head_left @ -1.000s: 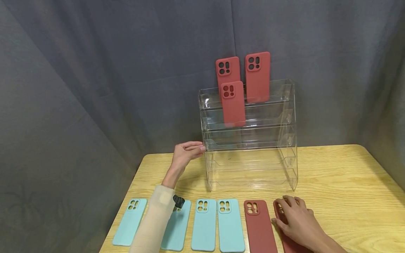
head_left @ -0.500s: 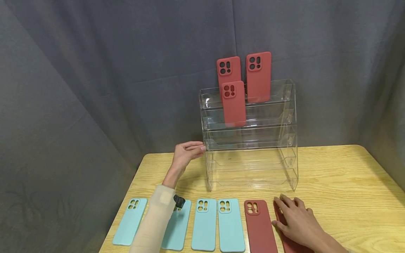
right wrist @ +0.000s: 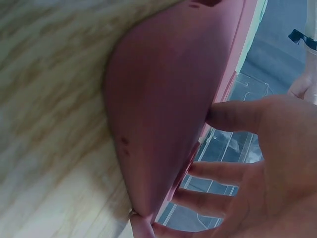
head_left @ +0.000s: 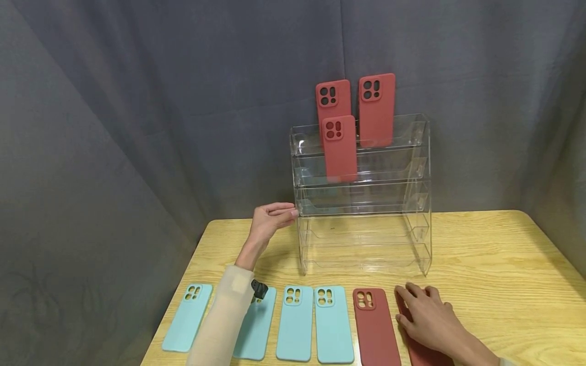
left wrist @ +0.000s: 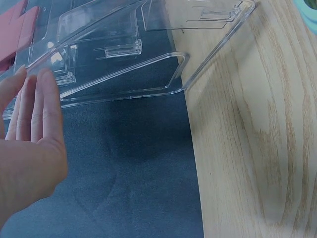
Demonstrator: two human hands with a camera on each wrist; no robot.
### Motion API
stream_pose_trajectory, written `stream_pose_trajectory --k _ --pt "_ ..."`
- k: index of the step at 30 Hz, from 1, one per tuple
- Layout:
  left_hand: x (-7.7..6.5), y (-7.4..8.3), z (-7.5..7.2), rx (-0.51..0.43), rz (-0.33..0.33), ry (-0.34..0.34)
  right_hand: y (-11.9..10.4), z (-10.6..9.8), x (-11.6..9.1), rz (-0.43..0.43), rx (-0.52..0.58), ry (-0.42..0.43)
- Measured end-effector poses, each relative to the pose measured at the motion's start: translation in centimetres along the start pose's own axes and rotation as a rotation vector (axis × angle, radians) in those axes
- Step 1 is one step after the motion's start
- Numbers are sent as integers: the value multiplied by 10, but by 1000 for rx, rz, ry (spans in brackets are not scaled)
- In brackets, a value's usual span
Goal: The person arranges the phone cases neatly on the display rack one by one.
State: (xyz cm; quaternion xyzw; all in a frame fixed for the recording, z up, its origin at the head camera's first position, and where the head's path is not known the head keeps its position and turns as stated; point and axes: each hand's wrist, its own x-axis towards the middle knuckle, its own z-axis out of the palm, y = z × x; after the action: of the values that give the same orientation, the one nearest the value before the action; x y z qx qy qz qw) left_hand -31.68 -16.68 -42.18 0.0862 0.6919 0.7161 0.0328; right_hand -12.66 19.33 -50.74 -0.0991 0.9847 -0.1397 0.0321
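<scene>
apparently at the pick-up step, the right hand [head_left: 429, 318] lies over a dark-red rectangular phone case [right wrist: 158, 99], its pinch unclear; beyond, the left hand [head_left: 271, 220] touches a clear plastic tiered stand [head_left: 366, 208], fingers straight. lifting likely needs firm edge contact.

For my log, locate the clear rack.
In the head view, the clear rack stands right of centre on the table, the left hand at its left side.
</scene>
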Motion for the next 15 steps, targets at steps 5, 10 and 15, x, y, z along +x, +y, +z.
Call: stream_pose_trajectory --k 5,10,15 --pt "1 0 1 -8 -8 -3 -2 -6 2 28 22 -4" --pt "2 -1 0 3 -10 -10 -6 -20 0 15 42 101" --pt "2 0 0 9 -9 2 -14 -40 -1 -48 60 234"
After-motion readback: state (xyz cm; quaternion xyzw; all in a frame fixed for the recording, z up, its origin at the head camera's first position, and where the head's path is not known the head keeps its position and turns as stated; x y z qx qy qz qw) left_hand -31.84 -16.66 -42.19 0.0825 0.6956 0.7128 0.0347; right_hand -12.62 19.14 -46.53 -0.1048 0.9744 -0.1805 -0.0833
